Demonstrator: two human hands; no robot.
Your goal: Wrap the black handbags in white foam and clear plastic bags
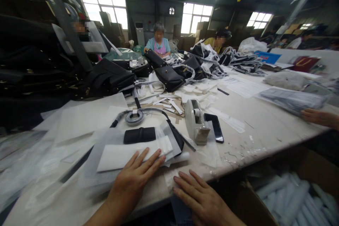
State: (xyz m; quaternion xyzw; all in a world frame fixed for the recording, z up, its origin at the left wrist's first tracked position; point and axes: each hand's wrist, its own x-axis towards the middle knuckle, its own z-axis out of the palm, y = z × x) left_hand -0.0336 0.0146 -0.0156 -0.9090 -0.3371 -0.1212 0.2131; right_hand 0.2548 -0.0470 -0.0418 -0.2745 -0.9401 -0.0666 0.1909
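Observation:
My left hand (135,178) lies flat with fingers stretched out on a folded white foam sheet (124,155) near the table's front edge. Just beyond the sheet rests a small black rolled leather piece (139,135), partly wrapped in thin clear plastic. My right hand (200,197) is flat and open at the table edge, pressing a scrap of thin wrapping (174,178). A black strap (173,132) runs past the sheet's right side. Neither hand holds anything.
A grey tape dispenser (196,122) and a black phone (215,127) sit to the right. A tape roll (134,117) lies behind. Black handbags (169,77) pile at the back, where several people work. Another person's hand (319,117) rests at right. A box of foam rolls (296,197) stands below.

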